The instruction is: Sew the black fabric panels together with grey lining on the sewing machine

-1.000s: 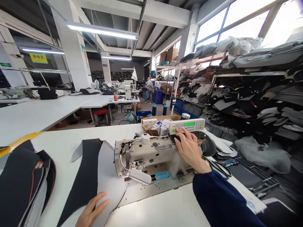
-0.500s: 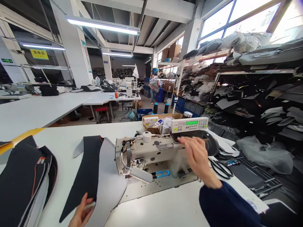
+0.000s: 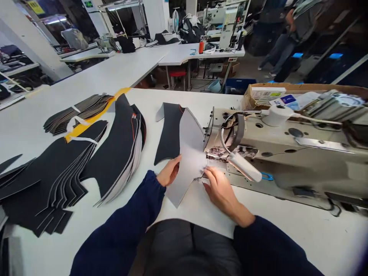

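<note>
1. The grey piece (image 3: 189,138) lies on the desk (image 3: 301,222) between both hands, its right edge by the sewing machine's (image 3: 281,157) needle area.
2. Left hand (image 3: 170,171): clamped on the piece's left edge.
3. Right hand (image 3: 221,191): fingertips at its right edge; whether they pinch, I cannot tell.

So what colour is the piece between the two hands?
The piece is light grey; see the head view.
</note>
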Demonstrator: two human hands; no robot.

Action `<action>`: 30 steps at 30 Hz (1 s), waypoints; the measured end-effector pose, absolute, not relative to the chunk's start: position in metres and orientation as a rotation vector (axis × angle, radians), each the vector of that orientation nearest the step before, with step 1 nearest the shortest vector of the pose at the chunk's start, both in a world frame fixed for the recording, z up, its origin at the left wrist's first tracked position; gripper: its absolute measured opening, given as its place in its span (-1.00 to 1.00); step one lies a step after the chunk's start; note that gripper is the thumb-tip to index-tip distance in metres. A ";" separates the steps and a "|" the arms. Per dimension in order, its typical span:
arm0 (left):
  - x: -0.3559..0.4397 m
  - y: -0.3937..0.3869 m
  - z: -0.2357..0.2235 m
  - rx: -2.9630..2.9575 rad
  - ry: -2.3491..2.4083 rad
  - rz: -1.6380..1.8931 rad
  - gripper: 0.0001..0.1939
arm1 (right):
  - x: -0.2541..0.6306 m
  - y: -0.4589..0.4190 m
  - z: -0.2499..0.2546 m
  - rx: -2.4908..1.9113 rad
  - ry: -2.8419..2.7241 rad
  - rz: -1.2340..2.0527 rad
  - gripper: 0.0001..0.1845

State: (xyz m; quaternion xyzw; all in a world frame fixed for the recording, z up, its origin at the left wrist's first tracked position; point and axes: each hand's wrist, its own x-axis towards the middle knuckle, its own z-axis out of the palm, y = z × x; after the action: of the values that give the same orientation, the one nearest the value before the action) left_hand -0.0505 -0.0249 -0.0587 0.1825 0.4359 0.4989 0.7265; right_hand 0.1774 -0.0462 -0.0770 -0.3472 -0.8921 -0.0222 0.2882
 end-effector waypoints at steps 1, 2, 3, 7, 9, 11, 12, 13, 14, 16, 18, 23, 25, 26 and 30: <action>-0.051 -0.021 -0.059 0.458 0.968 1.071 -0.57 | 0.174 -0.037 -0.078 -0.959 -2.402 -0.098 -0.63; -0.051 -0.017 -0.059 0.513 0.984 1.022 -0.54 | 0.171 -0.028 -0.079 -0.977 -2.440 -0.135 -0.67; -0.050 -0.013 -0.058 0.566 1.005 0.955 -0.52 | 0.169 -0.021 -0.080 -0.983 -2.480 -0.170 -0.72; -0.046 -0.005 -0.045 0.873 1.214 0.689 -0.50 | 0.165 -0.008 -0.089 -0.928 -2.575 -0.247 -0.75; -0.043 -0.005 -0.036 1.114 1.376 0.568 -0.46 | 0.167 -0.009 -0.094 -0.872 -2.568 -0.288 -0.72; -0.041 -0.007 -0.027 1.307 1.485 0.444 -0.43 | 0.169 -0.011 -0.096 -0.826 -2.556 -0.343 -0.71; -0.040 -0.007 -0.023 1.363 1.514 0.394 -0.42 | 0.169 -0.012 -0.096 -0.819 -2.554 -0.364 -0.71; -0.038 -0.008 -0.020 1.400 1.532 0.358 -0.43 | 0.169 -0.014 -0.097 -0.827 -2.556 -0.377 -0.71; -0.037 -0.008 -0.018 1.428 1.545 0.330 -0.45 | 0.168 -0.015 -0.097 -0.843 -2.562 -0.384 -0.71; -0.035 -0.007 -0.016 1.476 1.571 0.288 -0.46 | 0.166 -0.017 -0.097 -0.878 -2.583 -0.385 -0.71; -0.032 -0.007 -0.017 1.525 1.595 0.271 -0.47 | 0.163 -0.020 -0.098 -0.906 -2.600 -0.379 -0.70; -0.026 -0.010 -0.030 1.592 1.667 0.275 -0.43 | 0.160 -0.030 -0.096 -0.943 -2.599 -0.383 -0.68; -0.025 -0.010 -0.038 1.624 1.693 0.256 -0.42 | 0.160 -0.035 -0.094 -0.894 -2.597 -0.390 -0.69; -0.025 -0.011 -0.042 1.653 1.710 0.236 -0.41 | 0.160 -0.038 -0.094 -0.862 -2.598 -0.401 -0.69; -0.040 -0.017 -0.040 1.900 1.732 0.150 -0.38 | 0.159 -0.045 -0.091 -0.808 -2.608 -0.437 -0.69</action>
State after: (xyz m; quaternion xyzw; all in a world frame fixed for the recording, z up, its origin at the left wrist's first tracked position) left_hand -0.0403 -0.0167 -0.0403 0.7083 0.6457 0.0559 0.2797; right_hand 0.1593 -0.0448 -0.0905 -0.2871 -0.9265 -0.1554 0.1869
